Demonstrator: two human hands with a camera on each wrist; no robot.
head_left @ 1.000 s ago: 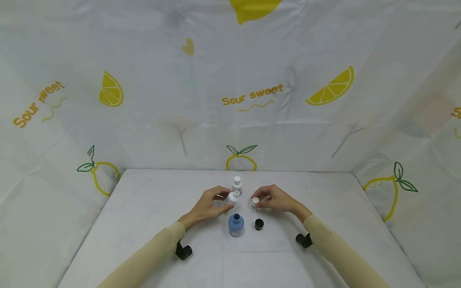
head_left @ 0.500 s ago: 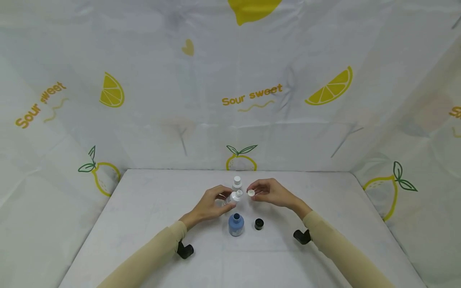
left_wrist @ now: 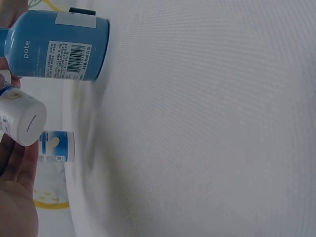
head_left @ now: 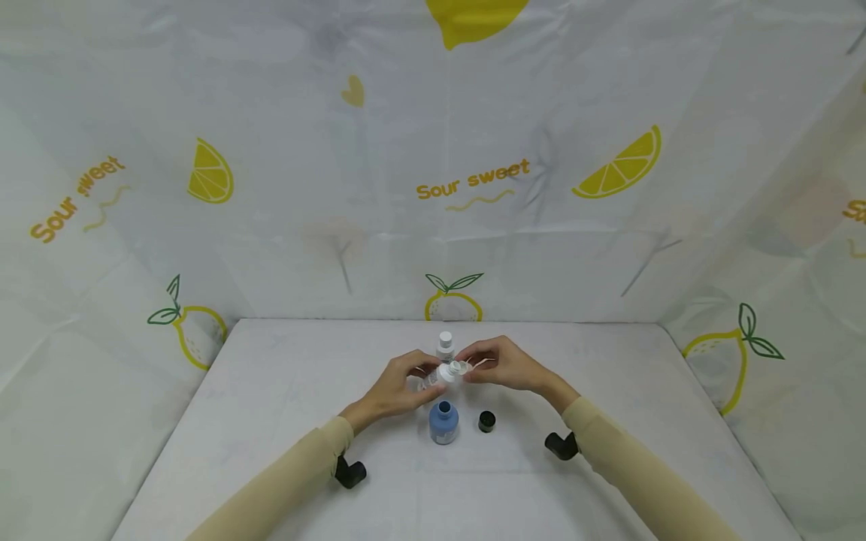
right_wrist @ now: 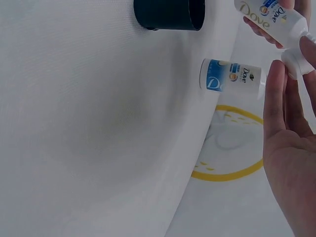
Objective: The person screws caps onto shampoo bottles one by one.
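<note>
My left hand (head_left: 395, 385) grips a small white Dove bottle (head_left: 445, 373) clear of the table, tilted with its neck toward the right. My right hand (head_left: 507, 364) pinches a white cap (right_wrist: 295, 64) between thumb and fingers, right at the neck of that bottle. In the left wrist view the held bottle's base (left_wrist: 33, 123) faces the camera. Behind the hands stands a second white Dove bottle (head_left: 445, 340), upright and with its cap on. A blue bottle (head_left: 443, 425) with an uncovered dark mouth stands upright nearer the front, below the left hand.
A black cap (head_left: 486, 421) lies on the white-covered table (head_left: 271, 376), just right of the blue bottle. Black wrist cameras (head_left: 352, 473) hang under both sleeves. A white lemon-print sheet (head_left: 379, 248) rises behind the table and along its sides.
My right hand has lifted the white cap and moved it left to the neck of the white bottle. My left hand has shifted slightly right with the bottle, tilting it further.
</note>
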